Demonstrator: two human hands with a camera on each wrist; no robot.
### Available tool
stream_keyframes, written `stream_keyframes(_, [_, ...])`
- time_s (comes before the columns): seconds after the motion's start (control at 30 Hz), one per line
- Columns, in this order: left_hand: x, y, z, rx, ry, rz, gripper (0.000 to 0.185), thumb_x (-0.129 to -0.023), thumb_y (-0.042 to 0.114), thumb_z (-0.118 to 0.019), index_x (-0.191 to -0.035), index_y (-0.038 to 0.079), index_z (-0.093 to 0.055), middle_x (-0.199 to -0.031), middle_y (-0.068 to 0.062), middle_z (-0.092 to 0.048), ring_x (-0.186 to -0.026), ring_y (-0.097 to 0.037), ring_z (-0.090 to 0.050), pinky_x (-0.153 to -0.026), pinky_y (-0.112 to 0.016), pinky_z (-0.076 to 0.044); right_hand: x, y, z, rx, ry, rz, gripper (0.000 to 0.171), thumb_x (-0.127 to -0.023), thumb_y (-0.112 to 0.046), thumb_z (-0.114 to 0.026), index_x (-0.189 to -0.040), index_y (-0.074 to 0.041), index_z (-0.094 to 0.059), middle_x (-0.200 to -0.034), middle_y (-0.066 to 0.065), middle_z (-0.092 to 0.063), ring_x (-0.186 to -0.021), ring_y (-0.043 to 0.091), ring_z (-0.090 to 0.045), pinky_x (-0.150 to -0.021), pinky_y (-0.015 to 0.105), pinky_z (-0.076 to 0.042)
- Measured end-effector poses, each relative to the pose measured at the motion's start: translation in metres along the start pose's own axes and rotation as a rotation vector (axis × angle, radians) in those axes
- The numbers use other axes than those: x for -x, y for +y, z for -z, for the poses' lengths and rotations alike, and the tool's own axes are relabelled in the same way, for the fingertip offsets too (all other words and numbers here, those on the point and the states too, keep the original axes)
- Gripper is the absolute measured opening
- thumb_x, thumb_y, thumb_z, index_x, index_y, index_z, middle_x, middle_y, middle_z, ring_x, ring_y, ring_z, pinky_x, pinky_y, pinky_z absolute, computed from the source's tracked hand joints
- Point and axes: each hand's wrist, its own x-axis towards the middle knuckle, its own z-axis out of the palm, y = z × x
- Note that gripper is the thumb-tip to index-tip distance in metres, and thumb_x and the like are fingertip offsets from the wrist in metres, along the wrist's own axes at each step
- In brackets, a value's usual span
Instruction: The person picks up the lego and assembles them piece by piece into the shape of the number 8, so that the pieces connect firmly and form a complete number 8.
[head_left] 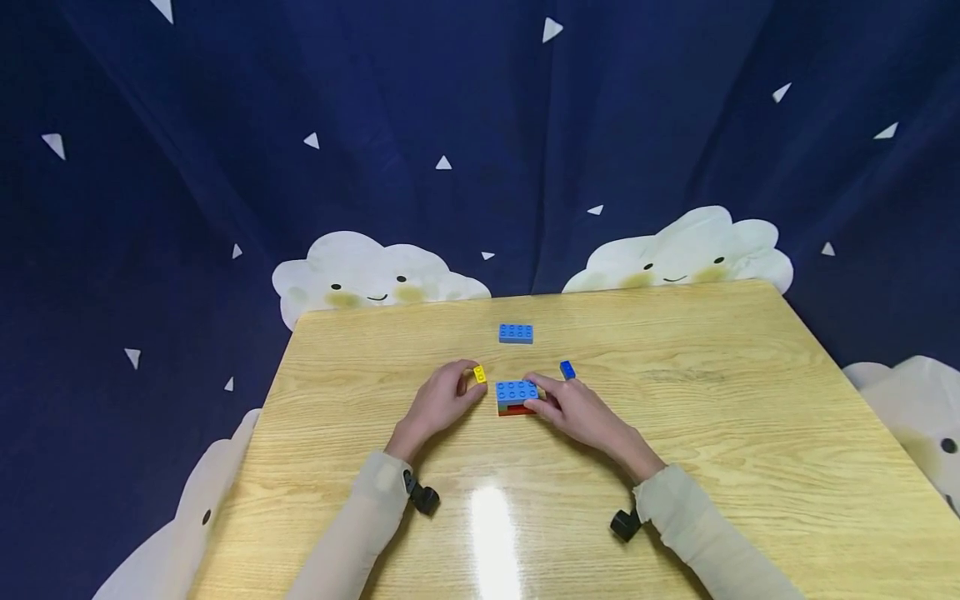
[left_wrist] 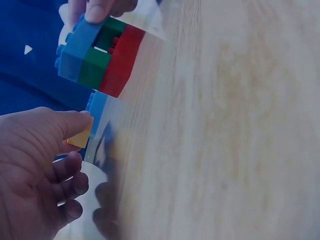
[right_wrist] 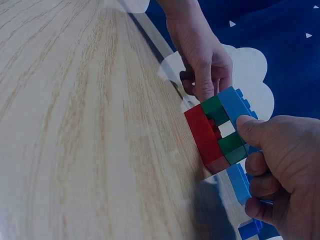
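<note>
1. The left hand (head_left: 441,398) pinches a small yellow brick (head_left: 480,375) between thumb and forefinger; in the left wrist view its other fingers (left_wrist: 67,189) are bent and touch no brick.
2. The yellow brick is just left of a block stack (head_left: 513,401), apart from it, near the middle of the table (head_left: 675,358).
3. The right hand (head_left: 581,412) grips the block stack at its right end, with the thumb on the near side of the top brick.
4. The stack is upright: a red brick (right_wrist: 204,140) is the base, two green bricks (right_wrist: 231,148) stand on its ends with a gap between them, and a light blue brick (right_wrist: 232,106) bridges them, studs up.
5. Another blue brick (head_left: 516,335) lies beyond the stack, its long side facing the person.
6. A small dark blue brick (head_left: 567,368) lies just past the right hand's knuckles.
7. Both forearms are in pale sleeves (head_left: 697,521), with a black device (head_left: 426,500) at each wrist.
8. Behind the table hangs a navy curtain (head_left: 450,83) with white triangles and smiling clouds (head_left: 375,267).
</note>
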Motion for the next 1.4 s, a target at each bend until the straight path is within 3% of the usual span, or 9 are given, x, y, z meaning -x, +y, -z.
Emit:
stream_keyframes(0.33, [0.013, 0.011, 0.007, 0.076, 0.019, -0.055, 0.046, -0.100, 0.030, -0.072, -0.138, 0.007, -0.062, -0.074, 0.003, -0.054, -0.063, -0.011, -0.048, -0.058, -0.028, -0.038, 0.000, 0.001, 0.000, 0.016, -0.006, -0.004, 0.052, -0.105, -0.037, -0.065, -0.147, -0.006, -0.059, -0.064, -0.010, -0.046, -0.052, 0.004, -0.034, -0.053, 0.024, -0.031])
stream_keyframes(0.5, [0.017, 0.021, 0.011, 0.103, -0.009, -0.081, 0.047, -0.103, 0.032, -0.069, -0.141, 0.006, -0.060, -0.078, 0.004, -0.055, -0.066, -0.011, -0.050, -0.060, -0.027, -0.041, 0.000, 0.000, 0.001, 0.004, -0.013, -0.019, 0.054, -0.104, -0.037, -0.065, -0.148, -0.006, -0.058, -0.065, -0.009, -0.046, -0.053, 0.004, -0.034, -0.053, 0.024, -0.030])
stream_keyframes(0.73, [0.021, 0.031, 0.014, 0.105, -0.039, -0.088, 0.047, -0.106, 0.034, -0.063, -0.145, 0.008, -0.057, -0.082, 0.003, -0.055, -0.071, -0.012, -0.051, -0.061, -0.027, -0.041, 0.000, 0.001, 0.001, -0.003, -0.014, -0.013, 0.053, -0.105, -0.037, -0.065, -0.147, -0.006, -0.059, -0.065, -0.009, -0.046, -0.053, 0.004, -0.034, -0.053, 0.024, -0.031])
stream_keyframes(1.4, [0.030, 0.047, 0.014, 0.071, -0.056, -0.124, 0.045, -0.105, 0.033, -0.065, -0.144, 0.011, -0.058, -0.086, 0.005, -0.054, -0.072, -0.011, -0.050, -0.061, -0.026, -0.040, 0.000, 0.001, 0.000, -0.009, 0.002, 0.000, 0.050, -0.104, -0.032, -0.067, -0.146, -0.006, -0.060, -0.065, -0.009, -0.045, -0.053, 0.004, -0.033, -0.052, 0.024, -0.030])
